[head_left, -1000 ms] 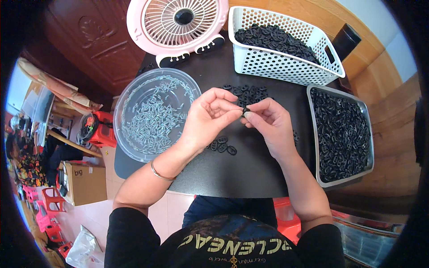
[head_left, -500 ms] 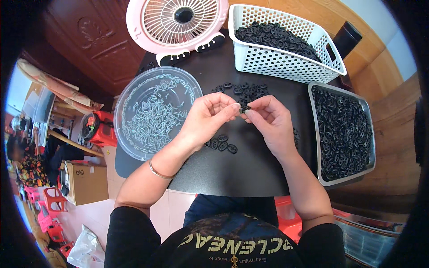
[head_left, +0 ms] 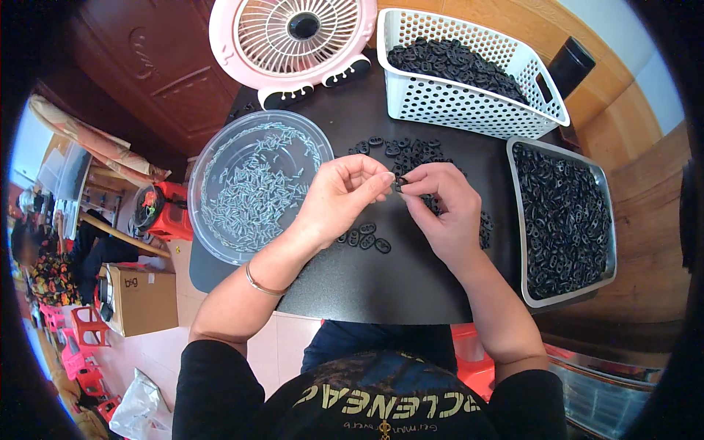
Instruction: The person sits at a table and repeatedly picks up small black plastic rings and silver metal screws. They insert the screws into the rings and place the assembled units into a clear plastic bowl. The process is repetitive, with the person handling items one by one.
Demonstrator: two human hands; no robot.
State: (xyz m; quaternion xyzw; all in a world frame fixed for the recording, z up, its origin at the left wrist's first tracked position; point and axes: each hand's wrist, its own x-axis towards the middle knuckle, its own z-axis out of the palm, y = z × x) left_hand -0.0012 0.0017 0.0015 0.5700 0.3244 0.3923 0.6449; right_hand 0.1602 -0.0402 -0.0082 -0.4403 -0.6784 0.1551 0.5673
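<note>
Left hand (head_left: 352, 189) and right hand (head_left: 442, 202) both pinch a small black piece (head_left: 400, 182) above the desk (head_left: 367, 290), seemingly steadying it from either side. Loose black ovals (head_left: 422, 152) lie beyond; leftward, a clear tub (head_left: 194, 194) presumably keeps metallic rods (head_left: 253, 202) within reach

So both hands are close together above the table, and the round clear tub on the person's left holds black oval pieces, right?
Nearly: the head view shows the round clear tub holding small silvery pins, not black oval pieces. The left hand and right hand are indeed close together above the table.
</note>
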